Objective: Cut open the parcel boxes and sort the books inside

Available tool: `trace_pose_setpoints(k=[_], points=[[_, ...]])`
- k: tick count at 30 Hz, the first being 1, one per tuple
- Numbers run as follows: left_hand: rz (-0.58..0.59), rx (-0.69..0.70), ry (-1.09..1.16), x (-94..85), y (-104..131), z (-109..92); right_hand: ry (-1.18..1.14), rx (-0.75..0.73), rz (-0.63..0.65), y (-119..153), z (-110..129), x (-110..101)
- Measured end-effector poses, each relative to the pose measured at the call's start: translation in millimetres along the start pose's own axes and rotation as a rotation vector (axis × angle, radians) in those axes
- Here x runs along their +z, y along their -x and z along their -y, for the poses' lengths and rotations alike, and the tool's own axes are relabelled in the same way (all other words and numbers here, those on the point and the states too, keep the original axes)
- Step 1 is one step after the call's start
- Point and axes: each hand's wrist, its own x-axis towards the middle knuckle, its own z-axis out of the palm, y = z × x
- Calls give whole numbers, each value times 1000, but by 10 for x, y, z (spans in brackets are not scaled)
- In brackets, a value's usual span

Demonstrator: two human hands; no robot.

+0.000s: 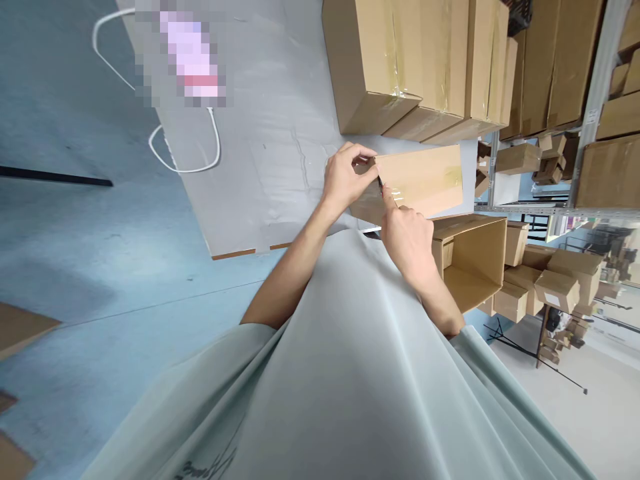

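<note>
A taped cardboard box [425, 180] lies on the grey table in front of me, with clear tape shining along its top. My left hand [350, 175] grips its left end, thumb and curled fingers at the upper left corner. In my right hand [407, 240] is a slim dark tool that looks like a box cutter [381, 183], mostly covered by the fingers. Its tip meets the left edge of the box top, close to my left thumb. My right index finger stretches along the tool.
Several taped cartons [400, 67] stand at the table's far side. An open carton [473, 263] is to my right, below table height. A white cable [219, 143] loops over the table's left edge beside a blurred-out patch. Shelves [590, 120] with boxes rise at far right.
</note>
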Motion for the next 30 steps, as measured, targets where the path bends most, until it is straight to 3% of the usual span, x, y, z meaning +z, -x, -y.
trace_pose_setpoints(k=[6,13,21,30], points=[[-49,-22,-7,77,73,-24,39,-7,21,234,-206,-49],[-33,-21,-17,40,74,-24,28,-22,31,146,-188,69],[-51,-12,5,69,102,41,-96,-50,6,423,-538,137],[-83,-2,98,81,87,163,-144,-97,-18,299,-689,269]])
